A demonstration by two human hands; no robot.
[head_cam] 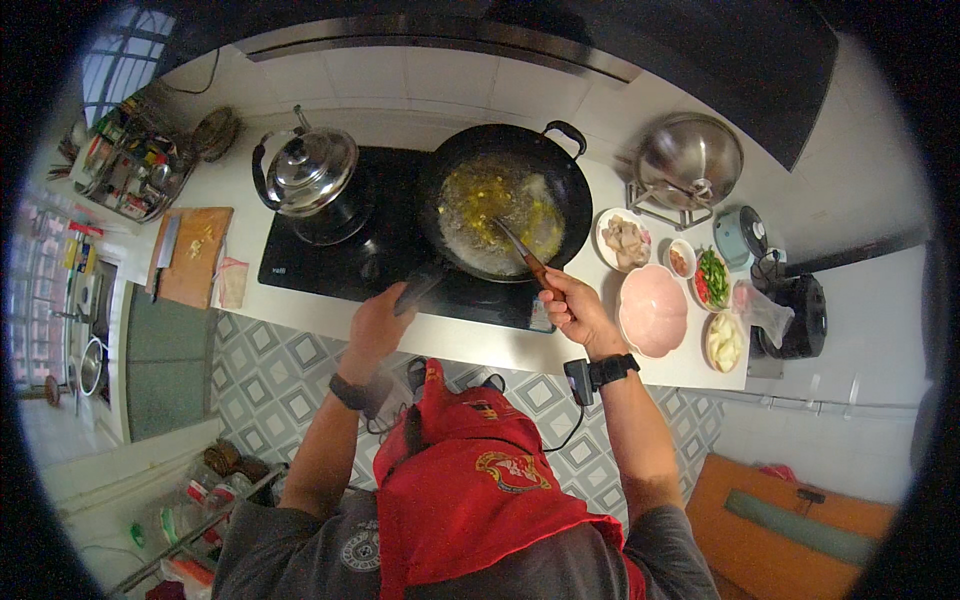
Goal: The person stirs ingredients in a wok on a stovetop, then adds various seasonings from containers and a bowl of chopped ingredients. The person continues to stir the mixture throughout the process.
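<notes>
A black wok [506,199] stands on the right part of the black glass cooktop [322,259], with bubbling liquid and yellow bits of food [487,199] in it. My right hand [574,304] is closed round the wooden handle of a utensil [531,262]; its metal end dips into the liquid, and its head is hidden. At the cooktop's front edge, left of the wok, my left hand [381,324] grips a dark object [420,291], perhaps a handle, blurred where it points toward the wok. A lidded steel kettle [311,172] sits on the cooktop's left side.
Right of the wok are a plate of pale sliced food [624,240], a pink bowl [652,311], a dish of chopped green and red peppers [711,279], and a dish of pale pieces [724,342]. A cleaver [169,241] lies on a wooden cutting board [196,259] at left.
</notes>
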